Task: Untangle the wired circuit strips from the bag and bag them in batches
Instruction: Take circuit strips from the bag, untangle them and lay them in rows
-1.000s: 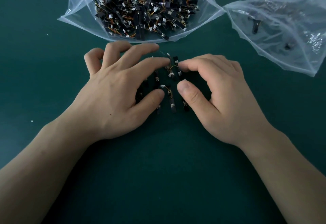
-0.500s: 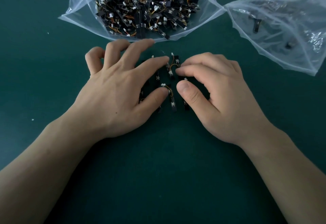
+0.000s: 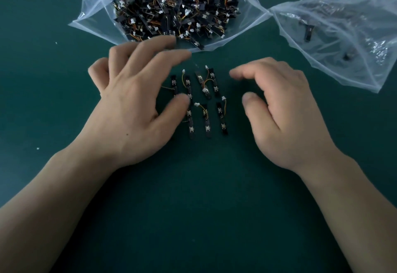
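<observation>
Untangled circuit strips (image 3: 204, 105) are laid in rows at frame centre on the surface (image 3: 193, 208), just below the full bag (image 3: 171, 10). The left hand (image 3: 133, 101) and right hand (image 3: 279, 111) are held apart on either side, fingers relaxed, nothing gripped. The rows are best gathered gently, wires kept parallel, then moved to the sparser bag (image 3: 343, 32) at upper right

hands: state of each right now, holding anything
Left hand: open, fingers spread, holding nothing; thumb tip at the laid-out circuit strips.
Right hand: open, fingers loosely curled, holding nothing, clear of the strips.
</observation>
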`<control>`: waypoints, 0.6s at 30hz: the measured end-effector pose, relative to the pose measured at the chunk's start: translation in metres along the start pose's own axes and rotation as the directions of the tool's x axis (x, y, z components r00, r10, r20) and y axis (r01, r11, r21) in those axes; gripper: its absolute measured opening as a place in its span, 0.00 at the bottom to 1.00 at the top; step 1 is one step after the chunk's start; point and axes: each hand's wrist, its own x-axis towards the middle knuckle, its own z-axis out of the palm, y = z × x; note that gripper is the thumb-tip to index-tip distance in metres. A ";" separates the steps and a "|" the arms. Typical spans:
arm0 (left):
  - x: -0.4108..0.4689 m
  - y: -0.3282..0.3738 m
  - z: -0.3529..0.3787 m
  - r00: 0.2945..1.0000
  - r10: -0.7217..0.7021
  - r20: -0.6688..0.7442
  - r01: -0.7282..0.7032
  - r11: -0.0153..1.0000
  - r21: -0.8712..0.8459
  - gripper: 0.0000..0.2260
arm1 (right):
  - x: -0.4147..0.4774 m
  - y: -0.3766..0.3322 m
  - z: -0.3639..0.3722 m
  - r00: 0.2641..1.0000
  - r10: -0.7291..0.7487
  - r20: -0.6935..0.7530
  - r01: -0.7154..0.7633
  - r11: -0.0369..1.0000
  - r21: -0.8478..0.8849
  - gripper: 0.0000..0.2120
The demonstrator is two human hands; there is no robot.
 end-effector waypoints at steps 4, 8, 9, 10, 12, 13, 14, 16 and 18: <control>0.002 -0.002 -0.001 0.988 -0.112 -0.108 0.102 0.990 -0.094 0.22 | -0.001 0.003 -0.006 0.997 0.024 0.074 -0.027 0.999 0.031 0.21; 0.004 -0.002 -0.001 0.986 -0.148 -0.078 0.137 0.982 -0.133 0.24 | -0.002 0.001 -0.004 0.989 0.011 0.145 -0.012 1.000 0.006 0.24; 0.004 -0.003 -0.001 0.984 -0.160 -0.078 0.148 0.979 -0.143 0.24 | -0.002 0.001 -0.003 0.991 0.024 0.130 -0.025 1.000 0.003 0.22; 0.005 -0.003 -0.001 0.982 -0.172 -0.080 0.159 0.976 -0.152 0.23 | -0.001 0.002 -0.002 0.994 0.038 0.101 -0.038 0.999 0.002 0.20; 0.006 -0.004 -0.001 0.979 -0.185 -0.083 0.170 0.972 -0.162 0.20 | 0.003 0.004 0.000 0.999 0.048 0.017 -0.048 0.998 -0.032 0.17; 0.007 -0.003 -0.001 0.979 -0.184 -0.082 0.169 0.972 -0.166 0.19 | 0.007 0.004 0.002 0.999 0.045 -0.026 -0.047 0.997 -0.057 0.15; 0.008 -0.002 -0.001 0.980 -0.181 -0.083 0.165 0.972 -0.170 0.18 | 0.014 0.004 0.003 0.997 0.041 -0.062 -0.045 0.996 -0.072 0.15; 0.009 -0.001 -0.001 0.980 -0.175 -0.092 0.155 0.969 -0.190 0.17 | 0.028 0.005 0.007 0.994 0.038 -0.103 -0.045 0.996 -0.072 0.14; 0.008 -0.002 -0.002 0.979 -0.165 -0.117 0.136 0.965 -0.224 0.16 | 0.043 0.006 0.011 0.996 0.021 -0.091 -0.029 0.996 -0.080 0.15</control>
